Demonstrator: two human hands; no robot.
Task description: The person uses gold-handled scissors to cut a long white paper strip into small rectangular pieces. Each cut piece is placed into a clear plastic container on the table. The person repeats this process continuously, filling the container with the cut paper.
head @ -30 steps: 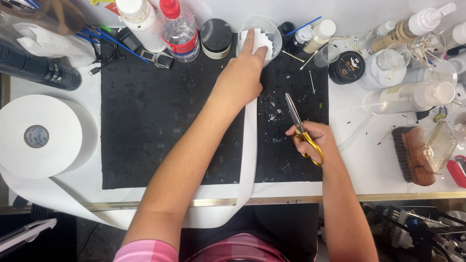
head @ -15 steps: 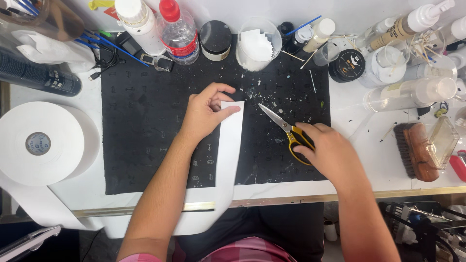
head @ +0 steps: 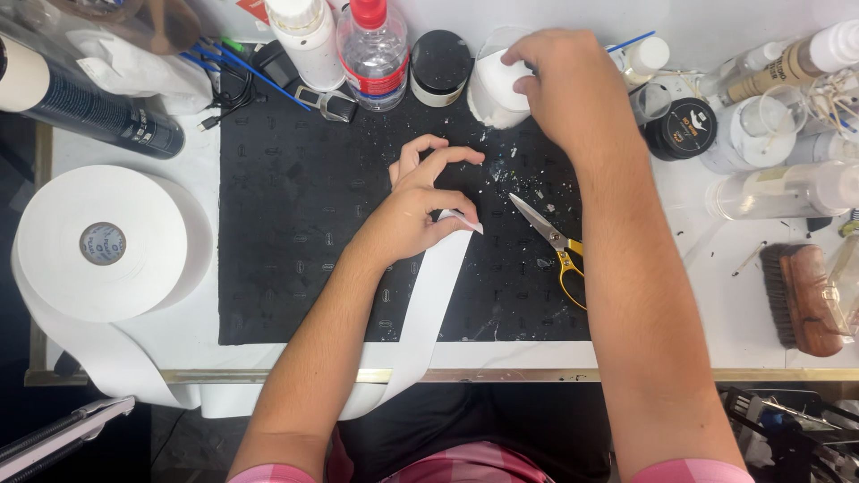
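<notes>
My left hand [head: 413, 210] rests on the black mat [head: 286, 259] and pinches the cut end of a white paper strip [head: 420, 313]. The strip runs down over the table's front edge and back up to a big white roll [head: 103, 241] at the left. My right hand [head: 559, 85] reaches to the back, with its fingertips closed on a white paper piece at the clear cup [head: 490, 100] of white pieces. Yellow-handled scissors [head: 553, 240] lie open on the mat, just right of my left hand, with nothing holding them.
Along the back stand a white bottle [head: 304, 36], a red-capped clear bottle [head: 371, 49] and a black jar [head: 438, 67]. Several bottles and another black jar [head: 680, 130] crowd the right. A wooden brush [head: 801, 295] lies at the right and a dark can [head: 89, 116] at the left.
My right hand has put the scissors down on the mat and moved up to the clear cup. My left hand stays on the strip's end.
</notes>
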